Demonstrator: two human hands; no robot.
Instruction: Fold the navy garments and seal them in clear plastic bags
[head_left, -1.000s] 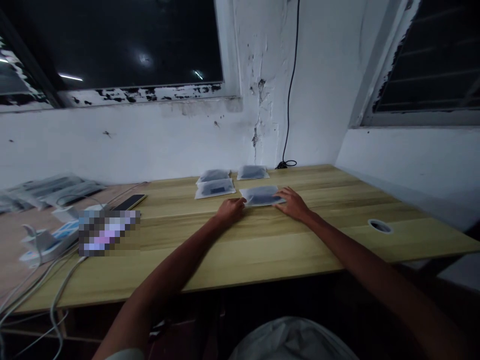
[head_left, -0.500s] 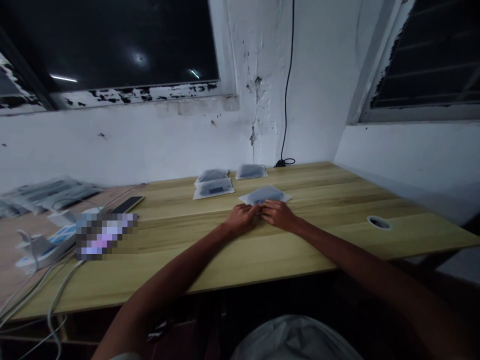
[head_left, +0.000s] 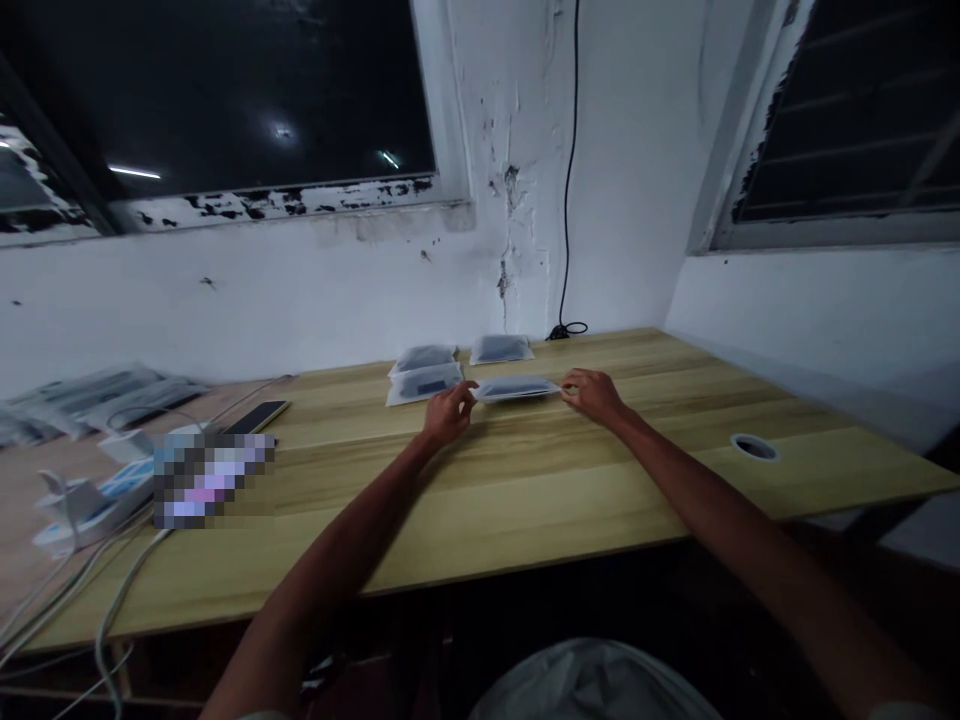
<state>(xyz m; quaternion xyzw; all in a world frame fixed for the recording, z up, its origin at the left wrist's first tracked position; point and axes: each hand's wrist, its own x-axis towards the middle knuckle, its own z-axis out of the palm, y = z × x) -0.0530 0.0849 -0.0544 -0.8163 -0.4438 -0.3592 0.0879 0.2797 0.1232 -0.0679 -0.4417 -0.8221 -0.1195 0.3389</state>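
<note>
A frosted plastic bag (head_left: 517, 387) with something dark inside is stretched between my two hands, its near edge raised a little toward me. My left hand (head_left: 448, 412) pinches its left corner, and my right hand (head_left: 592, 394) grips the right corner. Just beyond my left hand lie two similar bags, the nearer bag (head_left: 424, 384) partly overlapping the farther bag (head_left: 424, 357). Another filled bag (head_left: 502, 348) rests behind the one I hold, close to the wall. What the bags contain cannot be made out.
On the left are a power strip (head_left: 97, 515) with plugs and cables, a dark phone (head_left: 259, 416) and a blurred-out lit object (head_left: 214, 482). Several grey packets (head_left: 112, 395) lie farther back. A cable hole (head_left: 754, 447) opens at the right; a black cord (head_left: 568, 329) hangs by the wall.
My hands were together at the middle of the bag's near edge. They have parted to its left and right corners, and that edge is now lifted.
</note>
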